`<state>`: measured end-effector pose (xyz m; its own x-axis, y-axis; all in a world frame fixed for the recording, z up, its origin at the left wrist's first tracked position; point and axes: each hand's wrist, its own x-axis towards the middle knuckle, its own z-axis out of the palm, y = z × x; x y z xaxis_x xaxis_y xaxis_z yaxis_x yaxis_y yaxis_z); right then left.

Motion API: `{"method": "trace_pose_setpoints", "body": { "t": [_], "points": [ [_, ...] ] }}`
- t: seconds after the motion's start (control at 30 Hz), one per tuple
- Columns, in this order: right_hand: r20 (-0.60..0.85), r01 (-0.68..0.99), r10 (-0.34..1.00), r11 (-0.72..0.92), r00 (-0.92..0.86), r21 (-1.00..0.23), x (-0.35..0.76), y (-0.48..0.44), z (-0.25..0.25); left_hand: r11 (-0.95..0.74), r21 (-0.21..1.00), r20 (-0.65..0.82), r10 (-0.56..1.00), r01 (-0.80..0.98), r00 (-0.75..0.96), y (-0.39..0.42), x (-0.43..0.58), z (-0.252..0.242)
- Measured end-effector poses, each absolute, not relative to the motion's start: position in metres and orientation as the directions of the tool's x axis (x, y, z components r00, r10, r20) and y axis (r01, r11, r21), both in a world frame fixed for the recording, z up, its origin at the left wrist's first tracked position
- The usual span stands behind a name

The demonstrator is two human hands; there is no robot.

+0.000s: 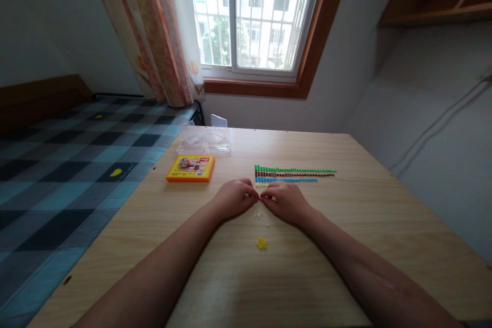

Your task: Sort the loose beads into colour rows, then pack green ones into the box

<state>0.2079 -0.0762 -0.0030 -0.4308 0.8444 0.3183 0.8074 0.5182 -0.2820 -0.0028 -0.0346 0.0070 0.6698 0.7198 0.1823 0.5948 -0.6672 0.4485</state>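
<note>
My left hand (pixel 237 197) and my right hand (pixel 286 200) rest over the wooden table with their fingertips almost meeting. Both are pinched closed; whatever sits between the fingers is too small to make out. Just beyond them run rows of tiny building bricks: a green row (pixel 295 169) farthest away, then a dark red row (pixel 295 175), then a blue row (pixel 300 180). A short cream row (pixel 262 184) is partly hidden by my right hand. Nearer to me lie several loose cream pieces (pixel 258 215) and a small heap of yellow pieces (pixel 262 243).
A yellow box (pixel 190 168) with a printed picture lies left of my hands. Behind it stand clear plastic containers (pixel 203 141). A bed with a checked cover (pixel 77 164) borders the table's left side. The window (pixel 261 15) and wall are beyond the far edge.
</note>
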Motion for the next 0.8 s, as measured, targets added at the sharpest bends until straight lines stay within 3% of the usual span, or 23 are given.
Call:
{"method": "trace_pose_setpoints", "body": {
  "t": [0.23,0.37,0.53,0.8],
  "points": [
    [0.362,0.854,0.88,0.423,-0.308,-0.303,0.238,-0.076,0.005,-0.65,0.492,0.196,0.731,0.579,0.654,-0.031,-0.005,0.004],
    [0.311,0.878,0.921,0.337,-0.234,-0.339,0.261,-0.068,0.005,-0.647,0.508,0.198,0.73,0.569,0.654,-0.031,-0.005,0.004],
    [0.309,0.84,0.913,0.377,-0.266,-0.391,0.26,-0.057,-0.005,-0.643,0.504,0.185,0.733,0.577,0.655,-0.032,-0.005,0.007],
    [0.329,0.844,0.906,0.384,-0.266,-0.374,0.25,-0.055,-0.013,-0.647,0.488,0.186,0.733,0.586,0.655,-0.033,-0.004,0.008]
  ]
}}
